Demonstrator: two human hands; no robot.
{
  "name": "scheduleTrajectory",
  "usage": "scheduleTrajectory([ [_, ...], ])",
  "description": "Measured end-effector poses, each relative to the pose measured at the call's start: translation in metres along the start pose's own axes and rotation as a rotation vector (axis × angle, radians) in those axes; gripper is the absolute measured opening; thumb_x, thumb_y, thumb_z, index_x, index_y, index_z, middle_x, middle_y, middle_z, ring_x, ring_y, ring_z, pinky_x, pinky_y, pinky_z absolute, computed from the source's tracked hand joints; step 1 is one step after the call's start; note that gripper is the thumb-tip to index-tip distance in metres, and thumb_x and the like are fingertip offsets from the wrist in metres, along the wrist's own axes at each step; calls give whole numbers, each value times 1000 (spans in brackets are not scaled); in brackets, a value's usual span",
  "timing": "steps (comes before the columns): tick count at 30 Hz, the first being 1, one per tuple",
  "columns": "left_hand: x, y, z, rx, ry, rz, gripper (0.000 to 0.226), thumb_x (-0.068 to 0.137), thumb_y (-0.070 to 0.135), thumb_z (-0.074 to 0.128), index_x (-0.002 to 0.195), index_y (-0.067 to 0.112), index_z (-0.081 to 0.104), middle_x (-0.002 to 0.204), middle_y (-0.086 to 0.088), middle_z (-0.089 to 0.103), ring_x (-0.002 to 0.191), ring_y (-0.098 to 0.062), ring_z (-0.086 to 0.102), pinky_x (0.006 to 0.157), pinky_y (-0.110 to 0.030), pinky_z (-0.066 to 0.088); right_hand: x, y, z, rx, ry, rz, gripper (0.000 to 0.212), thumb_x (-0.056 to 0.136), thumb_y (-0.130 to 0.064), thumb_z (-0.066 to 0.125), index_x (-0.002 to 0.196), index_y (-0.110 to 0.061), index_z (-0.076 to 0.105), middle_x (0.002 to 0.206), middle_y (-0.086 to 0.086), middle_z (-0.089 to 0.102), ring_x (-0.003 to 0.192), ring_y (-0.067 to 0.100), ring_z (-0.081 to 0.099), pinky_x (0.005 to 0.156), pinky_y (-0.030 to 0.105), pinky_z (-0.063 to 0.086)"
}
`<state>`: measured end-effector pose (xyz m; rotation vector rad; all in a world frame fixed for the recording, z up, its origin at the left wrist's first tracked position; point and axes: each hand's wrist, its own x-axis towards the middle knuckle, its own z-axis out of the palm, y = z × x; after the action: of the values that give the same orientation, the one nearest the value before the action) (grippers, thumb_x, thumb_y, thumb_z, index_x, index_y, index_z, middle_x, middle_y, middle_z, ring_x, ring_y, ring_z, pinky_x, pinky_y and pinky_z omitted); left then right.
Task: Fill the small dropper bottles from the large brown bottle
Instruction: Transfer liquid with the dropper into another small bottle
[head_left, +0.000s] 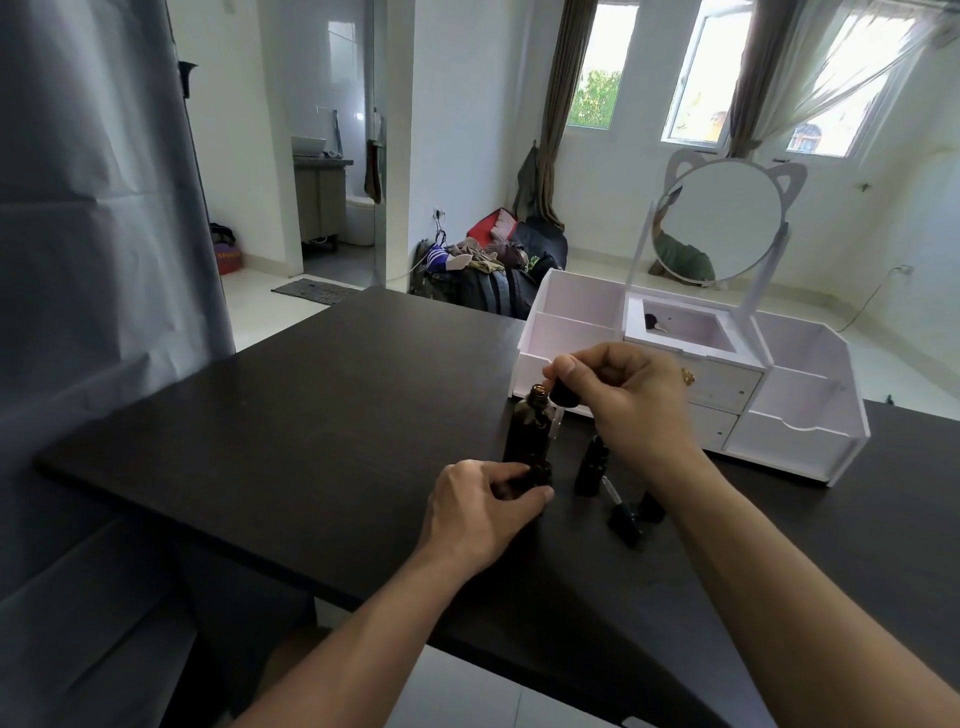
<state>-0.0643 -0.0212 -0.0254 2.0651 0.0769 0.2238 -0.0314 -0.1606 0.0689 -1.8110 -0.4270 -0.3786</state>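
— What have your hands got right now?

— My right hand (621, 387) pinches the black rubber bulb of a dropper (562, 396) between thumb and forefinger. Its thin glass pipette hangs down just beside the open neck of the large brown bottle (530, 427), outside the mouth as far as I can tell.

— And the other hand?

— My left hand (480, 512) curls round a small dropper bottle (537, 475), dark glass, uncapped, standing upright on the table (270, 447) directly in front of the big bottle and touching or nearly touching it.

— What is the big bottle like?

— Round, amber-brown glass with a threaded neck, upright, between my two hands and a little beyond my left fingers.

— Anything else near?

— Under my right wrist stands another small dark bottle with its cap on (592, 467). Nearer me, below that forearm, a loose dropper cap (621, 514) lies on its side, black bulb and clear pipette, and a further small dark piece (652, 506) sits just beside it, partly hidden by my arm. The table is matte black with a faint grain.

— And beyond your right hand?

— A white panel organiser (800, 415) with open compartments and small drawers, and a round mirror (717, 221) with cat ears.
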Motion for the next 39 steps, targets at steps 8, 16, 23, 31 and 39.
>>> scheduleTrajectory([
  [8,1,0,0,3,-12,9,48,78,45,75,122,26,66,92,11,64,89,-4,62,84,-26,54,-1,1,0,-18,-13,5,9,88,-15,69,80,-12,72,80,6,76,76,16,74,74,29,60],
  [16,2,-2,0,24,-24,26,48,78,48,74,121,27,66,103,9,68,91,-3,62,84,-25,54,1,-4,-1,3,22,-7,8,88,-18,70,80,-15,71,77,5,76,75,17,74,76,33,60],
  [23,1,-1,1,22,-3,47,37,78,48,74,111,31,72,79,16,67,75,3,62,68,-17,50,22,-24,-7,111,211,-106,5,89,-16,70,85,-12,71,79,7,75,72,20,74,75,33,61],
  [31,1,-3,1,2,0,51,38,77,47,76,111,30,72,80,15,68,77,2,63,76,-21,54,38,-27,1,114,281,-150,8,89,-19,70,83,-14,71,72,-1,74,71,21,74,79,44,61],
  [39,2,-3,2,-12,-7,38,40,77,47,76,112,30,72,83,14,68,80,0,63,74,-18,50,40,-29,5,60,284,-167,7,91,-20,68,85,-19,69,77,-1,74,72,17,74,79,42,61],
])
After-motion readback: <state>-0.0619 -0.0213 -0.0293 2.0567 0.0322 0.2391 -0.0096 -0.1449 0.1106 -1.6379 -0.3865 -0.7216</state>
